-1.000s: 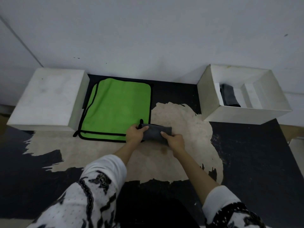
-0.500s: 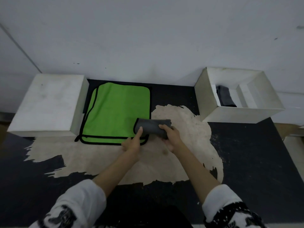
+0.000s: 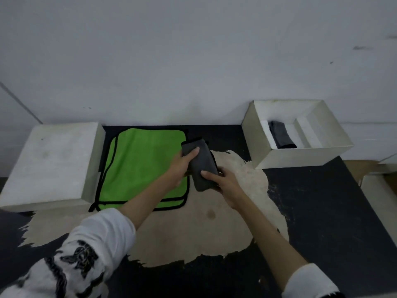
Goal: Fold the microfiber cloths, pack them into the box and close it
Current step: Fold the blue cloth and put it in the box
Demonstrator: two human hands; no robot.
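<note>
A folded grey microfiber cloth point(image 3: 203, 163) is lifted off the table, turned lengthwise and held between both hands. My left hand point(image 3: 179, 166) grips its left side with fingers across the top. My right hand point(image 3: 223, 182) holds its lower end from the right. Flat on the table to the left lie green cloths point(image 3: 139, 166) with black trim, stacked. The open white box point(image 3: 300, 154) stands at the back right, and a dark folded cloth point(image 3: 282, 135) lies inside its left compartment.
The white box lid point(image 3: 49, 162) rests upside down at the left, beside the green cloths. The black tabletop point(image 3: 318, 211) has a large worn beige patch point(image 3: 193, 229) in the middle. A pale wall rises right behind everything.
Both hands have lifted the grey cloth from the table's front edge of the green cloths, raised it away from me and turned it from crosswise to lengthwise.
</note>
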